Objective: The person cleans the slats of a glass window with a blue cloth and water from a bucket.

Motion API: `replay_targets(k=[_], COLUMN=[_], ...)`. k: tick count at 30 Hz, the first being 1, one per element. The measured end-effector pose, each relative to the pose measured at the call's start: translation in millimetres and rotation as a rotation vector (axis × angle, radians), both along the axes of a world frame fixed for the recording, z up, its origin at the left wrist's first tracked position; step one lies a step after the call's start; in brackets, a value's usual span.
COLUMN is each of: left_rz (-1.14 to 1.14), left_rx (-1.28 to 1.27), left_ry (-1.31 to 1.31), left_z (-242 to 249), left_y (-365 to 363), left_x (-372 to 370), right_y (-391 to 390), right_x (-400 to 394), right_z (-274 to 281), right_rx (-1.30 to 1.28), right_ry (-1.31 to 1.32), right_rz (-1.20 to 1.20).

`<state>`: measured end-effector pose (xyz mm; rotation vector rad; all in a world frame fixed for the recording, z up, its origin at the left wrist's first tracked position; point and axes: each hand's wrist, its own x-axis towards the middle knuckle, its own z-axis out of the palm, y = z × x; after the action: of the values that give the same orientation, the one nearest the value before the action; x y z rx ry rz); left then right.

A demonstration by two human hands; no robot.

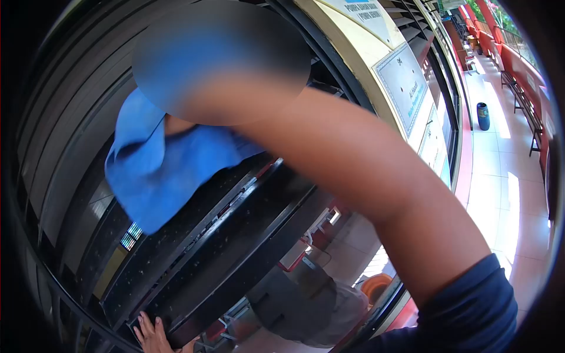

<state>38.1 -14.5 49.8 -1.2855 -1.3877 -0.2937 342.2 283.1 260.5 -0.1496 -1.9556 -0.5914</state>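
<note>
A blue cloth (pixel 156 167) hangs in loose folds against dark glossy louver slats (pixel 229 215) on the upper left. My right arm reaches across from the lower right in a navy sleeve. A blurred patch hides most of my right hand (pixel 178 125), but a bit of skin shows among the folds, and the cloth is bunched at it. Low on the left, my left hand (pixel 152 336) rests with spread fingers on the end of a slat. Small pale specks dot the slats' surfaces.
A glass pane (pixel 306 306) below the slats mirrors a person and an orange round object. Framed notices (pixel 403 85) hang on the wall to the right. Along the tiled corridor (pixel 491 194) stand a dark blue bin (pixel 483 116) and a bench (pixel 521 103).
</note>
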Motion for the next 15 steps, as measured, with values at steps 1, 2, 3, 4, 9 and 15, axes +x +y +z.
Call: replay_targets(k=[1, 2, 3, 4, 9, 15], left_rz=[0.014, 0.021, -0.002, -0.011, -0.034, -0.040], left_rx=[-0.005, -0.006, 0.003, 0.019, 0.074, 0.103], left_ry=[-0.002, -0.006, -0.002, 0.004, 0.023, 0.011], left_z=[1.1, 1.1, 1.1, -0.9, -2.5, -3.1], left_y=[-1.5, 0.8, 1.0, 2.5, 8.7, 15.9], left_x=[0.5, 1.4, 0.8, 0.4, 4.3, 10.7], right_y=[11.2, 22.8, 30.7, 36.9, 52.4, 62.0], right_x=[19.3, 38.8, 56.7, 70.2, 91.8, 91.0], right_z=[-1.8, -4.3, -7.1, -9.8, -17.1, -23.5], right_rx=[-0.026, -0.049, -0.076, -0.101, -0.152, -0.189], right_ry=[0.020, 0.042, 0.057, 0.068, 0.099, 0.032], right_rz=[-0.039, -0.084, -0.124, -0.155, -0.204, -0.098])
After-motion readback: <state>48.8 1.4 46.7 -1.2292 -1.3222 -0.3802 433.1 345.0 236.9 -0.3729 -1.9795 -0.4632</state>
